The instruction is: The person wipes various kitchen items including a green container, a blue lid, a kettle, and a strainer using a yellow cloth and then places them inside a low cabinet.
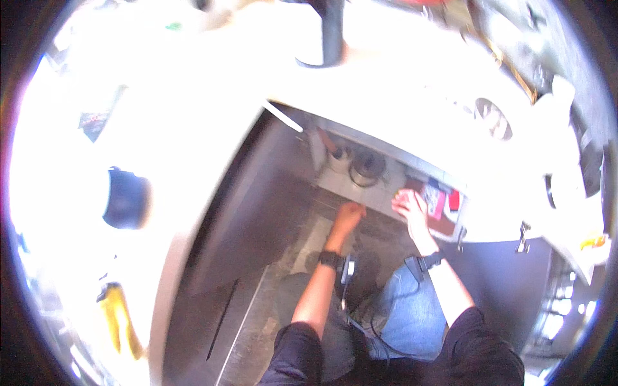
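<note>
My left hand (351, 214) is in front of an open under-counter cabinet, its fingers curled; blur hides whether anything is in them. To its right, my right hand (410, 205) is at the cabinet's front edge, fingers spread to the left with nothing visible in them. Behind the hands, on the light cabinet floor (340, 186), stands a round metal vessel (368, 166), perhaps a pot. A pink-edged packet (434, 200) and a red item (454, 200) lie just beyond my right hand. A reddish-brown object (327, 141) leans at the cabinet's left.
An open cabinet door (502, 280) with metal hinges (523, 236) is on the right. A dark panel (251, 202) borders the left. Above is a bright, overexposed white countertop (386, 91), carrying a dark cylindrical object (333, 36). A yellow object (118, 313) is at far left.
</note>
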`<state>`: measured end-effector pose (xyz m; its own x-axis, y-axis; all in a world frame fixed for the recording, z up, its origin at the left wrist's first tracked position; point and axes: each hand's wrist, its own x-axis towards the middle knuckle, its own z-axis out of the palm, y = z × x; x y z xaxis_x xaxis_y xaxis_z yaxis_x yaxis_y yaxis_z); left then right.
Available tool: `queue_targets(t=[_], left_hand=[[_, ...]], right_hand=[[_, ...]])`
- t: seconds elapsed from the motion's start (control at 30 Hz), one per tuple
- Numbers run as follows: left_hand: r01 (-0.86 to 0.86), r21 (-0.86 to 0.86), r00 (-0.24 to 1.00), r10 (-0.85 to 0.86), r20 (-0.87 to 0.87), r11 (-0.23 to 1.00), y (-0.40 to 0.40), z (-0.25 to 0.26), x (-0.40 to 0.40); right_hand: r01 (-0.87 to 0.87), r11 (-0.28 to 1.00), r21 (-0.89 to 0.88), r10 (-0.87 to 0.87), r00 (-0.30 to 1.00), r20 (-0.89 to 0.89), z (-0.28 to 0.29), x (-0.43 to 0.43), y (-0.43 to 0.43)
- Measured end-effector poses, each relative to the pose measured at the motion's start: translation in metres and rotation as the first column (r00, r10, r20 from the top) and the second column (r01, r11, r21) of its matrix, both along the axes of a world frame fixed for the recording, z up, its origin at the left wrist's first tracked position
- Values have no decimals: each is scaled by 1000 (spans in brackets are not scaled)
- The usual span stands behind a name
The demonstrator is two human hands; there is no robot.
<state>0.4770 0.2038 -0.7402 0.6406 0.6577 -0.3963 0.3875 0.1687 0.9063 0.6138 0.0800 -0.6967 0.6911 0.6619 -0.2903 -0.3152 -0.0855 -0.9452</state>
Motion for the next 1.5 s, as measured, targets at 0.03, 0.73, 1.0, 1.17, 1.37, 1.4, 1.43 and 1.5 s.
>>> queue_targets(t=[0.03,0.73,1.0,1.17,1.37,1.4,1.43,1.5], left_hand=[[18,-60,998,-14,66,998,5,19,-20],[-408,-543,582,667,465,734,-135,438,-167],[-441,-621,359,762,539,648,-163,458,-239],[-77,-740,439,690,576,668,-168,517,-243],[-240,475,952,110,286,847,-102,447,-244],[-86,278,996,76,44,957,-79,450,-248],[19,35,980,-11,-197,999,-60,451,-257],[-174,476,984,165,61,862,-35,404,-283]], right_hand=[[-22,999,-32,23,999,26,14,-5,9],[-680,719,144,688,725,-17,373,-243,31],[-836,546,56,626,452,636,412,-284,-27],[-560,743,-366,589,287,756,382,-243,-11],[-661,745,88,494,458,-739,446,-286,-14],[-659,740,133,518,434,-737,455,-274,-13],[-665,726,175,544,400,-738,461,-259,-16],[-666,688,288,707,528,-471,464,-240,-26]])
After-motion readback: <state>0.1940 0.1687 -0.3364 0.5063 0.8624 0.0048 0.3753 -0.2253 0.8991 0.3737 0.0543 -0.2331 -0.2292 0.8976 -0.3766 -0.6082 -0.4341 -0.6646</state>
